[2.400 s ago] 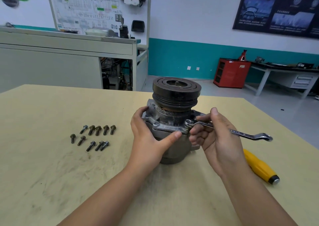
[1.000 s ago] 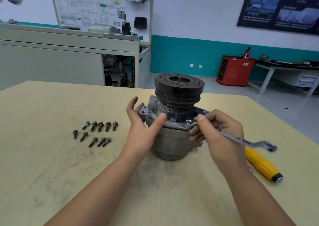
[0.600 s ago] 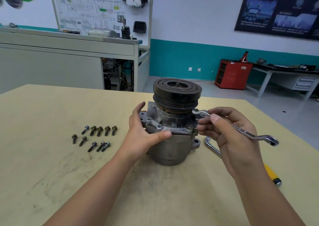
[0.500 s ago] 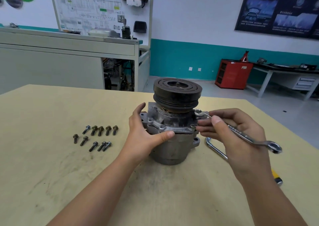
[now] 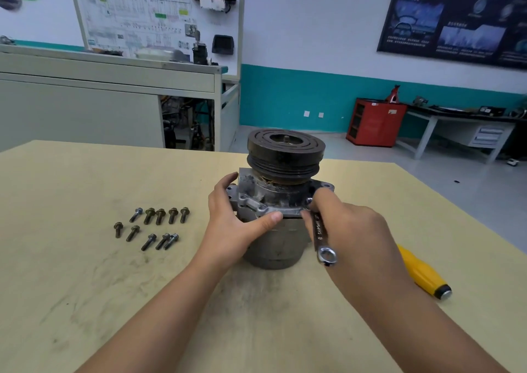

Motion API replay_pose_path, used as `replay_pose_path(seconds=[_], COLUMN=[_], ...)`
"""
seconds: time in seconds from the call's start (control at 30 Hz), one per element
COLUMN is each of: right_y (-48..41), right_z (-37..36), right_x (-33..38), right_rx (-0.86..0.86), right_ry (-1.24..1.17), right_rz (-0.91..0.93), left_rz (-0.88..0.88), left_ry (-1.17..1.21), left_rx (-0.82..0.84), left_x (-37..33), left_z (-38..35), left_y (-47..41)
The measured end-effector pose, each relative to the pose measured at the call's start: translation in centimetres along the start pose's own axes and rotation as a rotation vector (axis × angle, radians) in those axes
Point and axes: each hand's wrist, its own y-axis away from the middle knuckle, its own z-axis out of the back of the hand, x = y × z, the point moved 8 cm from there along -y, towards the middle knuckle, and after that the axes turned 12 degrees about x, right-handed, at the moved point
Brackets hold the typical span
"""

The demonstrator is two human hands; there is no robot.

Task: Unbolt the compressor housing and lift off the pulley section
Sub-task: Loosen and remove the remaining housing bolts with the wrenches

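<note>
The right hand [image 5: 352,230], fingers [image 5: 325,198] clamped on the wrench [image 5: 320,231], has swung it round, likely loosening a bolt [image 5: 309,200]; the left hand [image 5: 231,224] grips the housing [image 5: 275,243].

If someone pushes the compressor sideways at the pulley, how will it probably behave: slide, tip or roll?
Probably heavy for its size: the compressor looks like solid cast metal. It may tip rather than slide, since it stands on end with the wide pulley on top. Lying on its side, its round body would likely roll on the table.
</note>
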Motion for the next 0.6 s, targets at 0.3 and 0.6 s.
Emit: replay_pose_path(seconds=[0.3, 0.6], right_y=[-3.6, -3.9], right_z=[-1.0, -1.5], right_x=[2.8, 3.1], right_rx=[0.095, -0.055], right_ry=[0.134, 0.129], right_rz=[-0.048, -0.131], left_rz=[-0.041, -0.093], left_ry=[0.065, 0.088], left_rx=[-0.033, -0.036], left_x=[-0.7, -0.1], left_z=[-0.1, -0.1], left_y=[-0.1, -0.7])
